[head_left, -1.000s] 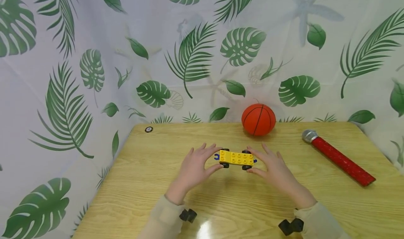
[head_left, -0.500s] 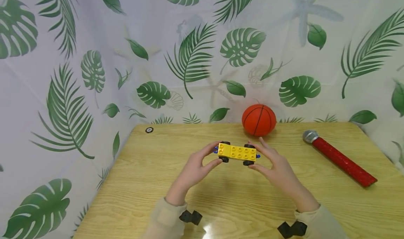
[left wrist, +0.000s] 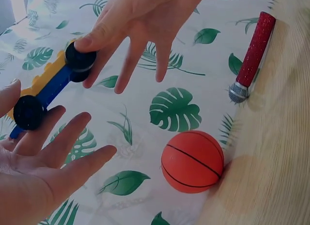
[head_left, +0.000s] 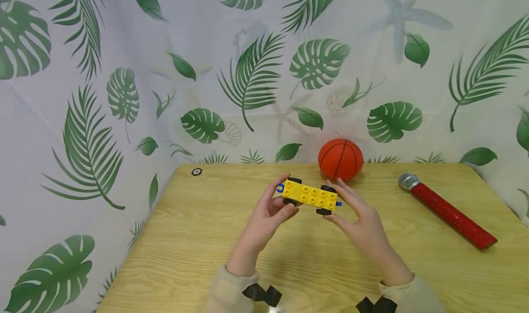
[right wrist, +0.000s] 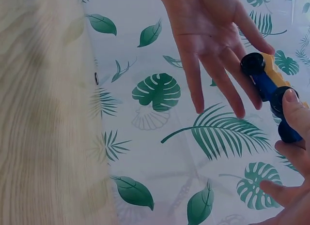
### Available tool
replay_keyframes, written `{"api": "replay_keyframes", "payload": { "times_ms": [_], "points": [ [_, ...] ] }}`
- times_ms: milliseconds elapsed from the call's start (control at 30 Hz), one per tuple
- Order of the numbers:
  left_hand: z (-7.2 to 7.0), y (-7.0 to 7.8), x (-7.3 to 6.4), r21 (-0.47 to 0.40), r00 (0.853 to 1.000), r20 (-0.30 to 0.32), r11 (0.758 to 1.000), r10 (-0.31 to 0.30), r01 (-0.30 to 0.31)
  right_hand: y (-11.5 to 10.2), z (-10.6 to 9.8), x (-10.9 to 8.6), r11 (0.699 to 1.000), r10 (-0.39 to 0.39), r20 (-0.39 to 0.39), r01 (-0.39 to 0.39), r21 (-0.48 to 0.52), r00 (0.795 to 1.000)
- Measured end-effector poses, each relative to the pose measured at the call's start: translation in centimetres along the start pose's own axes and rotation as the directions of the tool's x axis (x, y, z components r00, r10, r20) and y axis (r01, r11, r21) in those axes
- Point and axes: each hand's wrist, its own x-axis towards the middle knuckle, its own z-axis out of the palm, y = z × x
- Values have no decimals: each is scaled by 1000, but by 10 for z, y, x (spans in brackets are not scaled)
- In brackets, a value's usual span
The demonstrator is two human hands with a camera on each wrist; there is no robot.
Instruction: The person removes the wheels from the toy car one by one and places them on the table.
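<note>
A toy brick car (head_left: 310, 196) with a yellow studded top, black wheels and a blue hook is held up over the table between both hands. My left hand (head_left: 264, 219) pinches its left-end wheels between thumb and fingers. My right hand (head_left: 365, 223) pinches the wheels at the right end. The car's right end tips lower in the head view. Its blue underside (left wrist: 53, 84) shows in the left wrist view, where the other fingers of both hands spread away from it. In the right wrist view the car (right wrist: 273, 82) appears at the right side.
An orange toy basketball (head_left: 340, 159) sits at the table's back edge. To the right lies a red toy microphone (head_left: 450, 212) with a silver head. A small round black-and-white disc (head_left: 196, 171) is at the back left of the wooden table (head_left: 186, 239). Behind hangs a leaf-print cloth (head_left: 264, 74).
The toy car has risen, and its left end has tilted further up. My left hand has shifted rightward and turned, its wrist closer to the middle. Ball and microphone stay where they were.
</note>
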Motion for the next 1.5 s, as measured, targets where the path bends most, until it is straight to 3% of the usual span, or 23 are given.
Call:
{"api": "replay_keyframes", "payload": {
  "times_ms": [167, 333, 500, 667, 1133, 1267, 1333, 1433, 1500],
  "points": [
    [17, 2, 4, -174, 999, -51, 985, 6, -15, 0, 3, -1, 998, -59, -70, 59, -10, 996],
    [33, 3, 6, -324, 995, -99, 946, -21, -13, -2, 7, -1, 989, -146, -162, 149, 6, 976],
    [42, 3, 8, -384, 987, -149, 923, -57, -4, -4, 15, -2, 975, -215, -248, 222, 0, 945],
    [45, 5, 6, -408, 978, -199, 912, -54, -32, -9, 21, -3, 962, -262, -296, 272, -7, 919],
    [43, 7, 5, -432, 981, -195, 899, -18, -70, -15, 22, -8, 971, -231, -227, 239, 9, 946],
    [42, 8, 5, -457, 980, -197, 887, -27, -67, -14, 22, -10, 977, -180, -221, 200, 70, 958],
    [42, 8, 5, -463, 979, -201, 884, -36, -62, -14, 21, -10, 976, -115, -194, 148, 162, 974],
    [41, 9, 4, -465, 979, -199, 883, -46, -53, -16, 19, -10, 941, 30, -120, 12, 339, 992],
    [41, 9, 3, -464, 981, -190, 884, -45, -50, -17, 17, -9, 892, 135, -45, -102, 440, 990]
  ]
}}
